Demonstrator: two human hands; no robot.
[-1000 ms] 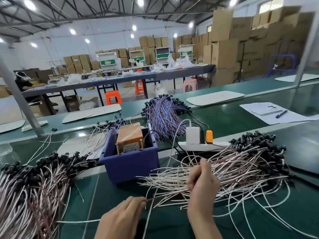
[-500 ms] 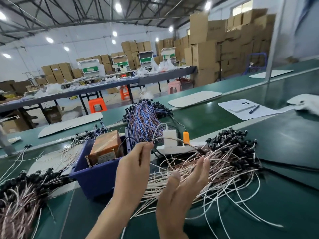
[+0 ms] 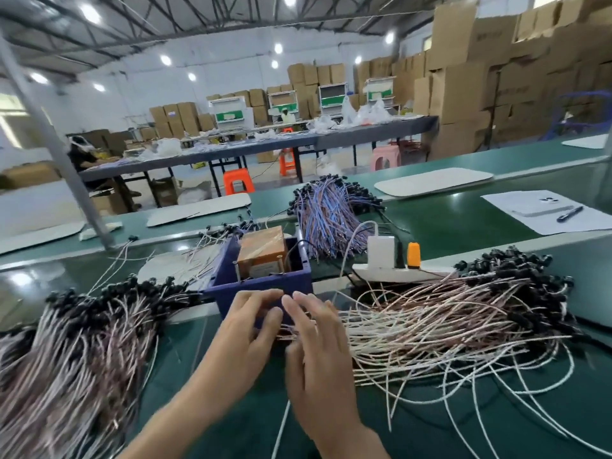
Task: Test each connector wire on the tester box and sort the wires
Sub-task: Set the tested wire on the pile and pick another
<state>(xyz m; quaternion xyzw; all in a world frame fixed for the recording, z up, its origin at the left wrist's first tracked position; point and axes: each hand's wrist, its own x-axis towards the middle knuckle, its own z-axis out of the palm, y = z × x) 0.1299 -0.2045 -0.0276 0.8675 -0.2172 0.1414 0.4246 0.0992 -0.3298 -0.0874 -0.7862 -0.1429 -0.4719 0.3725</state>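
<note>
Lowered left hand (image 3: pixel 255 329) and right hand (image 3: pixel 318 352) to wire pile (image 3: pixel 447 319) ends near tester box (image 3: pixel 263 251). Spread right fingers straight; could not confirm left grip. Judged pick-up step; next needed one wire singled out.

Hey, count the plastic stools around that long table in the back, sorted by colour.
Orange stools: 2
Pink stool: 1
Total: 3

Worktop (image 3: pixel 457 226): green, glossy, smooth. Bin (image 3: pixel 231 288): blue plastic, semi-matt. Wires (image 3: pixel 447 321): smooth plastic insul. w/ matt blk plastic connectors (image 3: pixel 516 270).
</note>
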